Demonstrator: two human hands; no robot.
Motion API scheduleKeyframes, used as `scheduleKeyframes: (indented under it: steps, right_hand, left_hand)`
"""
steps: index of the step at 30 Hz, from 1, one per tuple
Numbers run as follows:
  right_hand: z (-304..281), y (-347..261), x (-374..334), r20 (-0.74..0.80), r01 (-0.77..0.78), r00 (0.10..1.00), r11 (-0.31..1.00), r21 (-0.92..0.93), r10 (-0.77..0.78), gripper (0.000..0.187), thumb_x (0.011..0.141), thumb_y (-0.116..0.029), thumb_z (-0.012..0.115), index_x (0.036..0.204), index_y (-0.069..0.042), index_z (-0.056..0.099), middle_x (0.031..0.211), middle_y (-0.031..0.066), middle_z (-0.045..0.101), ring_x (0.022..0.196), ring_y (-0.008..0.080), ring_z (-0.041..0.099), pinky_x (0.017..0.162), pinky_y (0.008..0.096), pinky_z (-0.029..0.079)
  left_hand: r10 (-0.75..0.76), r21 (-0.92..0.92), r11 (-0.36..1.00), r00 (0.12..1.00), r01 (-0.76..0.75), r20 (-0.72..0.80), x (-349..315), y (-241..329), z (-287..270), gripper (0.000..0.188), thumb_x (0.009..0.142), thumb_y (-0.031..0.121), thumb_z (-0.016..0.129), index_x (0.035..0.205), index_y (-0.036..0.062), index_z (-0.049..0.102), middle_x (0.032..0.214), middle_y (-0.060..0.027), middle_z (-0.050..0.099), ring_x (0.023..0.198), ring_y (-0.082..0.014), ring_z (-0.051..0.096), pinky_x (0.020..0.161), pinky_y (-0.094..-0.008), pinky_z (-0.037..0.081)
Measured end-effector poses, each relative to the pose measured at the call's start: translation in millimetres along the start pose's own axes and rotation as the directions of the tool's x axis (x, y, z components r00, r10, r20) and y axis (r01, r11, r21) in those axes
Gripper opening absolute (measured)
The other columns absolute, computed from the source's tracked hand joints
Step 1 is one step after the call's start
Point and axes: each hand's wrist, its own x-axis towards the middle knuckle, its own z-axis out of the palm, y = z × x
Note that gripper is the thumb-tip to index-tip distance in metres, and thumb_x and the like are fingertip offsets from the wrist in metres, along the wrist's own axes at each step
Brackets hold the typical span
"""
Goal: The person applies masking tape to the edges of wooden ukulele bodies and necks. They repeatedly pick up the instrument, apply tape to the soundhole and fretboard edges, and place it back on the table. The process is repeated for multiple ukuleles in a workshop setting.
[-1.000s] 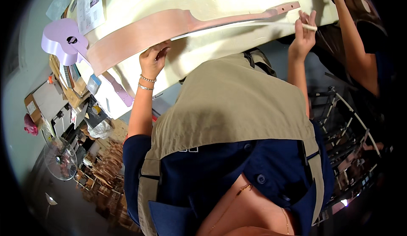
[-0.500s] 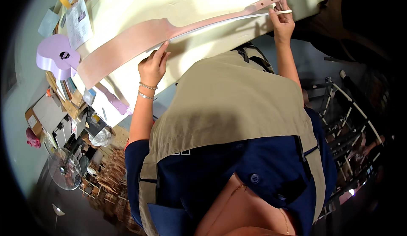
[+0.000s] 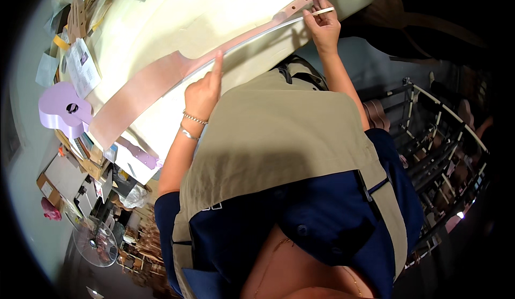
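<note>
The small pinkish guitar (image 3: 137, 96), bare of strings, lies on its side on the pale tabletop (image 3: 214, 14), its smooth, curved side facing up. Its slim neck (image 3: 235, 44) slants toward the upper right, ending in a holed headstock (image 3: 300, 3). A thin white strip (image 3: 255, 37) follows the neck's near edge.

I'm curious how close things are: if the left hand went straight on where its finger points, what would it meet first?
Probably the guitar neck or the white strip along its edge; the left hand has its fingertip right about there, though depth is unclear.
</note>
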Motion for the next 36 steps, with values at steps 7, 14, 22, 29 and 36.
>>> scheduleKeyframes:
  steps: [7, 14, 22, 29, 36]
  right_hand:
    - [2.1, -4.1, -1.5, 0.042, 0.001, 0.999, 0.996, -0.093, 0.002, 0.060, 0.080, 0.003, 0.066, 0.136, -0.002, 0.042, 0.134, 0.0076, 0.044, 0.120, 0.0156, 0.047, 0.097, 0.0264, 0.040]
    - [4.4, -0.3, -2.5, -0.071, 0.061, 0.995, 0.994, -0.091, -0.068, 0.057, 0.075, -0.009, 0.072, 0.129, -0.010, 0.054, 0.116, 0.0026, 0.053, 0.093, 0.0094, 0.052, 0.075, 0.0218, 0.045]
    - [6.8, -20.1, -4.7, -0.056, 0.036, 0.997, 0.966, -0.256, -0.052, 0.055, 0.079, -0.009, 0.071, 0.131, -0.008, 0.051, 0.124, 0.0030, 0.047, 0.096, 0.0102, 0.053, 0.084, 0.0250, 0.046]
    - [4.7, -33.0, -51.4, -0.261, -0.458, 0.749, 0.761, 0.460, 0.609, 0.056, 0.078, -0.001, 0.072, 0.129, -0.005, 0.051, 0.110, 0.0033, 0.053, 0.086, 0.0102, 0.056, 0.074, 0.0259, 0.050]
    - [-85.4, -38.3, 14.9, -0.061, -0.236, 0.968, 0.801, -0.550, 0.243, 0.028, 0.072, -0.021, 0.074, 0.096, -0.008, 0.071, 0.109, 0.0126, 0.063, 0.074, 0.0181, 0.059, 0.071, 0.0296, 0.049]
  left_hand:
    - [0.130, 0.012, 0.991, 0.983, -0.133, 0.133, 80.7, 62.4, 35.2, 0.064, 0.075, 0.007, 0.051, 0.137, 0.0007, 0.039, 0.053, -0.0003, 0.046, 0.038, -0.0113, 0.046, 0.032, -0.0254, 0.034]
    - [0.093, -0.121, 0.988, 0.996, -0.091, 0.005, 132.6, 47.3, 5.6, 0.039, 0.073, 0.019, 0.069, 0.112, 0.0188, 0.067, 0.098, -0.0039, 0.061, 0.075, -0.0175, 0.061, 0.066, -0.0314, 0.048]
    - [0.024, -0.505, 0.296, 0.522, 0.811, 0.853, 173.3, 13.8, 26.9, 0.038, 0.074, 0.025, 0.073, 0.103, 0.0009, 0.068, 0.078, -0.0060, 0.067, 0.077, -0.0110, 0.061, 0.067, -0.0218, 0.043]
    - [0.051, -0.509, 0.250, 0.514, 0.823, 0.856, 175.6, 15.8, 28.2, 0.034, 0.074, 0.023, 0.072, 0.099, 0.0005, 0.069, 0.082, -0.0072, 0.067, 0.075, -0.0116, 0.063, 0.067, -0.0217, 0.043]
    - [-0.093, -0.237, 0.951, 0.915, 0.198, 0.392, 125.0, 26.1, -7.1, 0.052, 0.075, 0.034, 0.072, 0.116, 0.0049, 0.058, 0.091, -0.0100, 0.068, 0.070, -0.0185, 0.065, 0.065, -0.0266, 0.049]
